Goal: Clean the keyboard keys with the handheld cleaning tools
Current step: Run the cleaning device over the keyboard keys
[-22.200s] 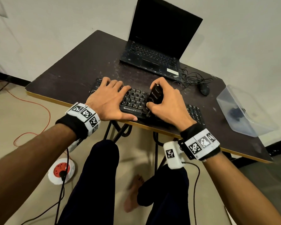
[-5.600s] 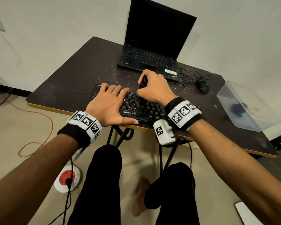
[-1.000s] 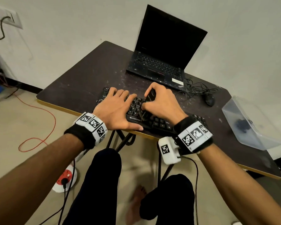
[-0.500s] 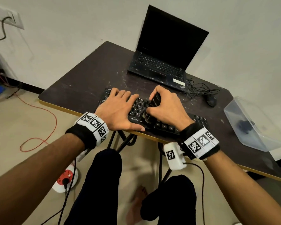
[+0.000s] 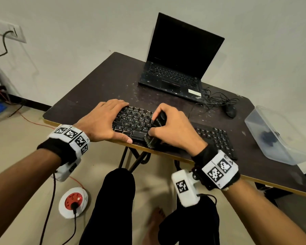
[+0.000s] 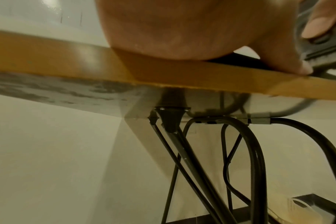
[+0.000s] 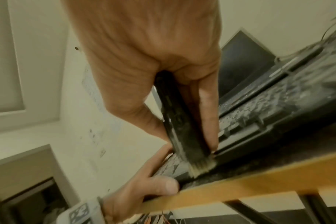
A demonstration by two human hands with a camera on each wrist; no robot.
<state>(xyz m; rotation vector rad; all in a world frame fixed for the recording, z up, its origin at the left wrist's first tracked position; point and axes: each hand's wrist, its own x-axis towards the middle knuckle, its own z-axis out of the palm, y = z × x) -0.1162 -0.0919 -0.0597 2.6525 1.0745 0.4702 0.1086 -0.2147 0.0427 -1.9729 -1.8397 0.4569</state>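
Note:
A black keyboard [image 5: 136, 121] with lit legends lies along the near edge of the dark table [image 5: 99, 85]. My left hand [image 5: 104, 119] lies flat on its left end, fingers straight, thumb at the front edge. My right hand [image 5: 173, 128] grips a black cleaning brush [image 5: 157, 128], fingers curled round the handle. In the right wrist view the brush [image 7: 180, 124] stands nearly upright and its pale bristles [image 7: 200, 166] touch the keyboard's front edge [image 7: 249, 133]. The left wrist view shows only the left palm [image 6: 182, 30] on the table edge [image 6: 67, 66].
An open black laptop [image 5: 177, 68] stands behind the keyboard. A black mouse [image 5: 230, 111] with tangled cable lies to its right. A clear plastic box [image 5: 279, 137] holding something dark sits at the table's right end. A red and white extension reel [image 5: 74, 202] lies on the floor.
Over the last second my right hand has drawn the brush down the keys toward the keyboard's front edge. The left hand has stayed flat on the left end.

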